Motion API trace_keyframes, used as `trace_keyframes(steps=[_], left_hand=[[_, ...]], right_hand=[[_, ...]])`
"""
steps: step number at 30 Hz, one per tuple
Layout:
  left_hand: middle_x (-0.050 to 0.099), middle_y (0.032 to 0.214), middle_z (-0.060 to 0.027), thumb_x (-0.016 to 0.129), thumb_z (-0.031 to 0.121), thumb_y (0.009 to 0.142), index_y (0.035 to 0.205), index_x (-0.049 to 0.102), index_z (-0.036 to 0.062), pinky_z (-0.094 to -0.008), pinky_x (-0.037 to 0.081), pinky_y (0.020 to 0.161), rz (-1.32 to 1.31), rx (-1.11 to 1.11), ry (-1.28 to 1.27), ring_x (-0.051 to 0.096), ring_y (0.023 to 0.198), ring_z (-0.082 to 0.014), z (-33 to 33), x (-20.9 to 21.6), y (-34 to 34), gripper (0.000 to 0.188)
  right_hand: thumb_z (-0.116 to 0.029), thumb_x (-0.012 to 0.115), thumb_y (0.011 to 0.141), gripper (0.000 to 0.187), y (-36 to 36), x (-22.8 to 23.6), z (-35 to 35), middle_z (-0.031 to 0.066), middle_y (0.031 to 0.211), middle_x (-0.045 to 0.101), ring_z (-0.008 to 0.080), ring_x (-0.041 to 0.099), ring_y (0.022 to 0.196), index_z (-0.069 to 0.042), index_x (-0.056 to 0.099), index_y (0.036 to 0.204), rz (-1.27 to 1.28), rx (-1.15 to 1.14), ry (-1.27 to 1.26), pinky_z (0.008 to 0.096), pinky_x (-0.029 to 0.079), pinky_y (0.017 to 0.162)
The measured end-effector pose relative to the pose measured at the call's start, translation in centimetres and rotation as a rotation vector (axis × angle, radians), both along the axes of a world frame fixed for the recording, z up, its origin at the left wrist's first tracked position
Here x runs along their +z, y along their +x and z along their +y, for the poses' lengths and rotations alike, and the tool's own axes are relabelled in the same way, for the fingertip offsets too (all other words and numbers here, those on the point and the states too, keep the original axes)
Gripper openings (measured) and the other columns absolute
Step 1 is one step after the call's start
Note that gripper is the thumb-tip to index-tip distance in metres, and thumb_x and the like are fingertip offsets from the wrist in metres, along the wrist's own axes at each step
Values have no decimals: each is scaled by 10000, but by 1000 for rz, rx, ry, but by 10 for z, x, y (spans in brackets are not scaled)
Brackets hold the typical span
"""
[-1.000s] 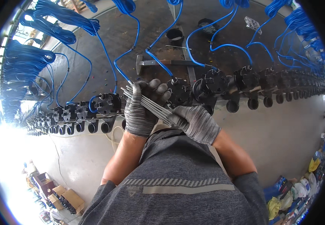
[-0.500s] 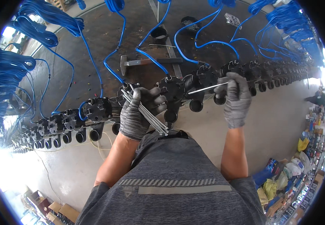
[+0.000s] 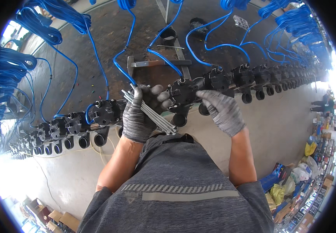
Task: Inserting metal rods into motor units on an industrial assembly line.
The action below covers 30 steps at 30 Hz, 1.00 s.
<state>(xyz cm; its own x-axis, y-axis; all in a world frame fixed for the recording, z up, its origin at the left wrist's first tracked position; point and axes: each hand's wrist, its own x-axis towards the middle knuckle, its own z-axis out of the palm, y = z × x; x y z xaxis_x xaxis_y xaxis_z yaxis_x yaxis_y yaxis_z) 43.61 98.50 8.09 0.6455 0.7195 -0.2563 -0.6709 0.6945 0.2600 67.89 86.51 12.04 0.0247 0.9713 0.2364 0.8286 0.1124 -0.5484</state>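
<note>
My left hand [image 3: 139, 116], in a grey knit glove, is closed round a bundle of long thin metal bolts [image 3: 152, 116]. Their headed ends stick out toward my waist. Just right of it stands a round black motor housing [image 3: 181, 93], with a blue cable [image 3: 164, 57] running from its top and a black pipe opening [image 3: 180, 119] below. My gloved right hand [image 3: 223, 110] has its fingers pinched together at the housing's right edge. Whatever those fingertips hold is hidden. Behind my left hand, another black housing is mostly covered.
Similar black housings [image 3: 217, 79] line the table edge both ways. On the dark table [image 3: 94, 58] lie a hammer [image 3: 160, 63], a thin rod [image 3: 170, 47], a black cup [image 3: 168, 34] and a bowl of small parts [image 3: 199, 25]. Coiled blue cables [image 3: 45, 31] hang along the far side.
My right hand has moved left and down to the housing's edge; the single bolt it held is out of sight. My left hand still grips the bundle. The view has shifted slightly.
</note>
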Motion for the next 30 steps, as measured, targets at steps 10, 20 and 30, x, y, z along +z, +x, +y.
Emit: trace_keyframes(steps=[10,20,30], left_hand=[[668,1211,-160,655,393,1031,1128,654,116,-526,554,1028,-112,30,98,645,1155,-342,5,0,5,294],[711,1225,-176,659,468,1009,1121,677,141,-416,654,733,114,-264,44,744,960,-329,-6,16,-9,346],[757,947,-117,568,384,1084,1135,647,142,-240,394,387,197,-19,116,557,456,-141,-18,-14,-1,260]], right_hand=[[-368,658,1023,331,-78,4,-7,134,900,749,304,738,823,-59,740,1109,604,-41,-478,383,565,749],[-183,615,1069,168,-75,21,1,88,934,754,164,741,779,-52,673,1158,701,-442,51,298,591,687],[-68,628,1020,111,31,28,27,94,1008,747,183,757,806,-70,672,1121,5,-265,240,332,615,723]])
